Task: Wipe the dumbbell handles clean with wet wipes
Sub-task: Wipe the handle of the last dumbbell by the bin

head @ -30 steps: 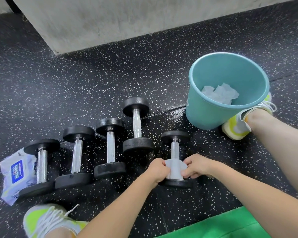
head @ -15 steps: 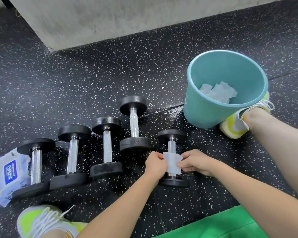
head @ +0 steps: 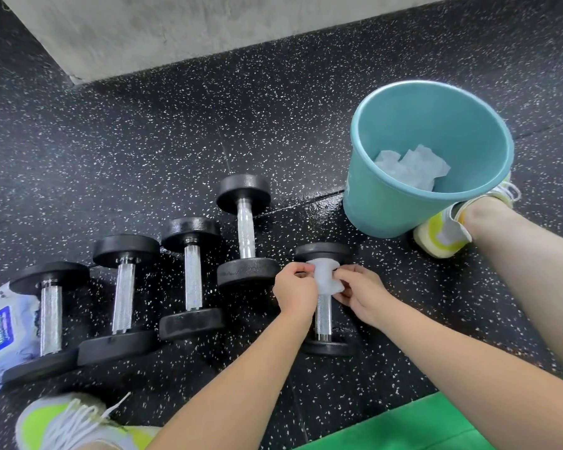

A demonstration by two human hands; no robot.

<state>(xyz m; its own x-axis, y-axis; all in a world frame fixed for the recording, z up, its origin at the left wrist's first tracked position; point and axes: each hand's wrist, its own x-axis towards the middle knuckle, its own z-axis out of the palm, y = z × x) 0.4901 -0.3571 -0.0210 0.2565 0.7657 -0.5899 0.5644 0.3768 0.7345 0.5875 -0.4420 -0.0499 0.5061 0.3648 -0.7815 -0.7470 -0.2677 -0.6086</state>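
Hands (head: 325, 292) beside four dumbbells (head: 189, 277), bucket (head: 384, 206)

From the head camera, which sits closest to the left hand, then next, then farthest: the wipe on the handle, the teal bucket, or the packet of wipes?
1. wet wipe: pinched by the left hand, wrapped on the handle.
2. teal bucket: up and to the right.
3. wipes packet: far left edge, beside the outermost dumbbell.

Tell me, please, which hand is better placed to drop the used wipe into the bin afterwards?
Probably the right hand: it already pinches the wipe, and the teal bin stands on its side.
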